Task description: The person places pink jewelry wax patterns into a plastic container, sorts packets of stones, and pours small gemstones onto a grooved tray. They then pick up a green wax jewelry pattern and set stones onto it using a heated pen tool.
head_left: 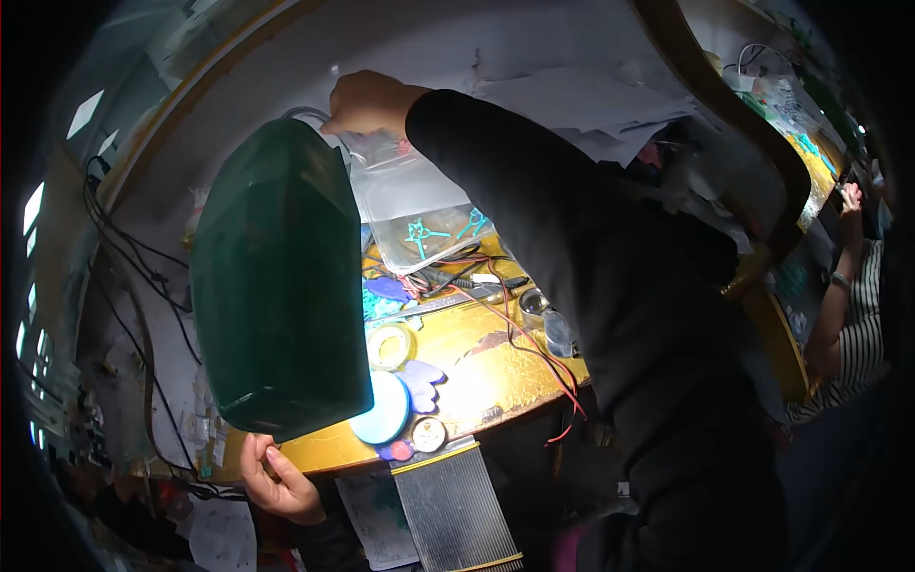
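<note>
A green lamp (276, 286) overhung the bench (510, 381).
The right hand's (367, 102) fingers curled by its top, the left hand's (283, 486) bent narrowly beneath; I couldn't tell what either held.

The green hood (281, 286) blocks the left; over the tabletop (486, 386), room runs between purple piece (424, 379) and trailing wires (572, 386).

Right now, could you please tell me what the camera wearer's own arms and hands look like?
Both sleeves are long and black, with no markings visible. The right hand and left hand are bare, without gloves.
</note>
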